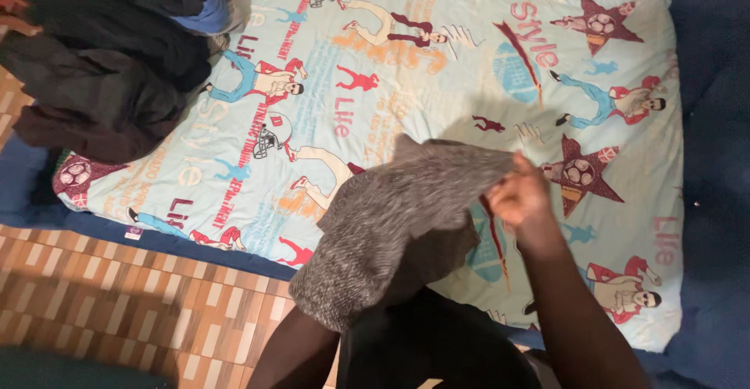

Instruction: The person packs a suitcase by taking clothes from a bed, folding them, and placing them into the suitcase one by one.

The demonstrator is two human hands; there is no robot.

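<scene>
- Grey knit garment (391, 225): marled grey, soft and limp; held up over the near edge of the bed, draping down over the person's lap; looks light, folds under its own weight, unlikely to slip; best taken at an edge or hem, pinched between fingers.
- Right hand (519, 198): fingers clenched on the garment's upper right edge, lifting it.
- Left hand: hidden beneath the knit; only the forearm (297, 350) shows below; cannot tell whether its fingers grip.
- Printed bedcover (437, 61): pale blue, figures, stars and balls; lies flat beneath the garment.
- Pile of dark clothes (101, 69): heaped at the bed's far left corner, well apart from the hands; a blue piece among it.
- Dark blue mattress edge (715, 123); patterned tile floor (117, 295) alongside.
</scene>
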